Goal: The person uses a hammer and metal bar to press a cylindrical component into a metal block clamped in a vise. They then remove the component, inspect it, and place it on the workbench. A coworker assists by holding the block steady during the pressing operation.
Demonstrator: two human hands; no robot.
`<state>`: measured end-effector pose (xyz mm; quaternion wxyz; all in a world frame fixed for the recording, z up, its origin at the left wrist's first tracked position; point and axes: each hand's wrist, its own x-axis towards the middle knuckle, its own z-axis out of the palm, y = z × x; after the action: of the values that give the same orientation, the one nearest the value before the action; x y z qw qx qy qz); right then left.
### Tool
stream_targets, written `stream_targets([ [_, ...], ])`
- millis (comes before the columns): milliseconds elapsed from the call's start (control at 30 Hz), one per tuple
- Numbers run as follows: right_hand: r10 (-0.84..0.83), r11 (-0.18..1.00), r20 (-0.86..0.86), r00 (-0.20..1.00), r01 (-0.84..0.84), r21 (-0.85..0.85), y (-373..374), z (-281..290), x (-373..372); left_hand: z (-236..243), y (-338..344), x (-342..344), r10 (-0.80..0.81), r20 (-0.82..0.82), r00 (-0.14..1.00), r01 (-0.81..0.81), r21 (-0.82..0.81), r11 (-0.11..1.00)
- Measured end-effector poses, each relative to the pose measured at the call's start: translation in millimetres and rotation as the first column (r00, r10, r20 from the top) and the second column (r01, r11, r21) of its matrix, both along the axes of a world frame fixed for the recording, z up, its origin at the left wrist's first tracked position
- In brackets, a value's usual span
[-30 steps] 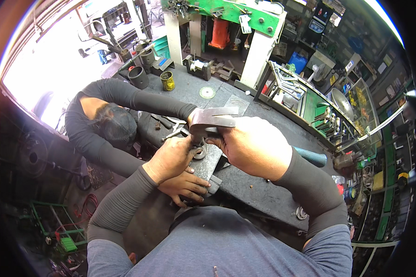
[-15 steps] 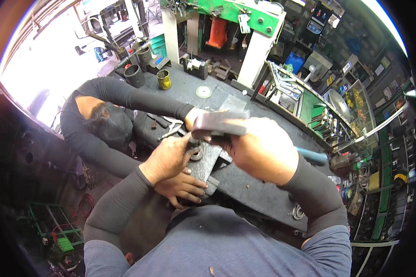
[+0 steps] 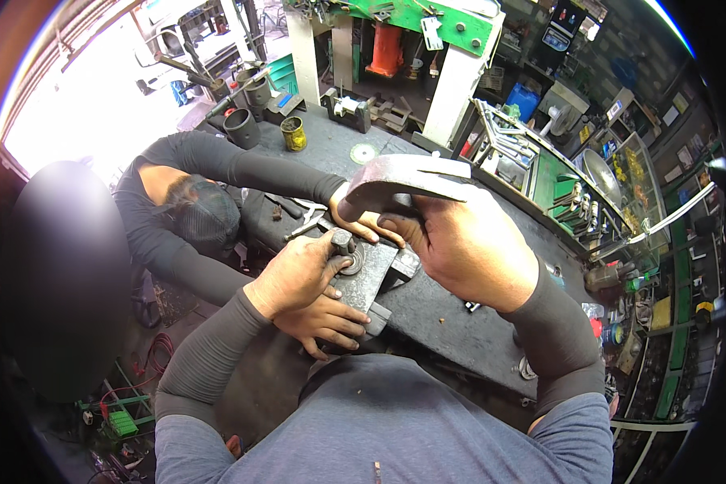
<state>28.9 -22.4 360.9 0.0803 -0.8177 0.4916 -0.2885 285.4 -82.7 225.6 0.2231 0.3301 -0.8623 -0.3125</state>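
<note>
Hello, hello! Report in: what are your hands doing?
Right hand gripping hammer, raised. Left hand steadying round metal part on block. Co-worker's hand close by.

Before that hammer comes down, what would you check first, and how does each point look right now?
1. Right hand grips the hammer firmly: ok.
2. Left hand steadies the round metal piece on the flat metal block: ok.
3. Left fingers away from the strike spot: not ok, they touch the piece.
4. Co-worker's hand out of the hammer's path: not ok, it lies right under the hammer head.
5. Piece seated squarely: cannot tell.
</note>
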Motion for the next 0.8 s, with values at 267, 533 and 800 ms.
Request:
stream_targets([
  [267, 0.064, 0.994, -0.244, 0.968, -0.041, 0.099, -3, 16, 9, 6, 1, -3, -0.008, 0.085, 0.996, 0.006, 0.017, 1.000],
  [533, 0.074, 0.997, -0.044, 0.996, -0.076, -0.033, 1, 26, 13, -13, -5, 3, -0.067, 0.024, 0.997, 0.070, -0.112, 0.991],
  [800, -0.026, 1.000, -0.045, 0.999, 0.025, -0.015, -1, 8, 0, 2, 0, -3, -0.021, -0.076, 0.997, 0.015, -0.079, 0.997],
])
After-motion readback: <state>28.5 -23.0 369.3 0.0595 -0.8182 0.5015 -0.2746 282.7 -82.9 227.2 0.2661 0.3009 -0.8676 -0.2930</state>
